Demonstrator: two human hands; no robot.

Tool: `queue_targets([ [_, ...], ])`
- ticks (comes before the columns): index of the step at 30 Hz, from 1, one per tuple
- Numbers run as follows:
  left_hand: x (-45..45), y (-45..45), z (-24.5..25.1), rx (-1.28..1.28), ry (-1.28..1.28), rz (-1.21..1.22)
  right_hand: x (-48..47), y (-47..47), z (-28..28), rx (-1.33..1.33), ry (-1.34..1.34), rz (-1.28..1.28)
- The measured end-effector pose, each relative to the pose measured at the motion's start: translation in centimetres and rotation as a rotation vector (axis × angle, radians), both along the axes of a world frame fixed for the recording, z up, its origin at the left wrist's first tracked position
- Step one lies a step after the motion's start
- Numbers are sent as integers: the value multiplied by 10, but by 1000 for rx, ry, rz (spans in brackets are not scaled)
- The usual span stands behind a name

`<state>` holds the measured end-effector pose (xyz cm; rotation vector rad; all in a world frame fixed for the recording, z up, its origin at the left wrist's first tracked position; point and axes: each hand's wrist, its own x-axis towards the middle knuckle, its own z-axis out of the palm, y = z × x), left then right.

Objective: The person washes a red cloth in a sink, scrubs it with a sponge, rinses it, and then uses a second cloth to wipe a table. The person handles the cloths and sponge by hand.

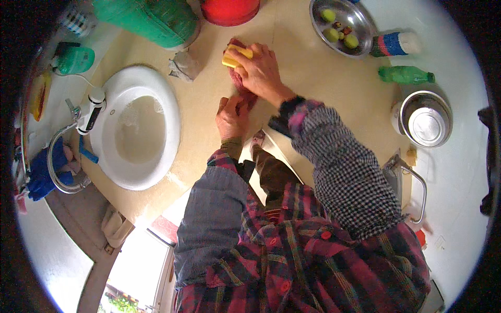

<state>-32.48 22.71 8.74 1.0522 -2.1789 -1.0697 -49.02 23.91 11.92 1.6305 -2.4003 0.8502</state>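
Observation:
My right hand [263, 72] grips a yellow bar [231, 58], apparently soap, pressed against a dark red knitted cloth [236, 80], perhaps a sock. The cloth lies along the beige countertop [321, 90], its far end showing beyond the bar. Nearer to me, my left hand [233, 117] clasps the cloth's near end, and the fingers hide part of it. A crumpled grey cloth [184, 66] rests on the counter to the left of both hands.
Left is a white oval sink [174, 129] holding cloudy, sudsy water, with a tap [92, 111] beside it. A green container [156, 23] and red vessel [230, 11] stand behind. At right are a steel bowl of fruit [362, 19], a green bottle [405, 74] and a metal pot [426, 121].

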Motion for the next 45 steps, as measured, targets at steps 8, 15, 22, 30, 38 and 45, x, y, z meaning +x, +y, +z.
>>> queue_targets([
  [8,4,0,0,-49,-16,-23,-12,-20,-6,31,26,77],
  [15,6,-2,3,12,17,-39,4,52,-8,-63,133,167],
  [22,23,-1,16,65,-81,-26,-19,16,-7,23,-75,-68],
  [30,55,-18,19,344,-50,-7,-46,12,-5,52,97,-125],
  [38,105,-40,92,1452,802,167,-85,139,-19,115,45,-370],
  [45,162,-65,120,1295,825,353,-72,95,-8,63,167,-184],
])
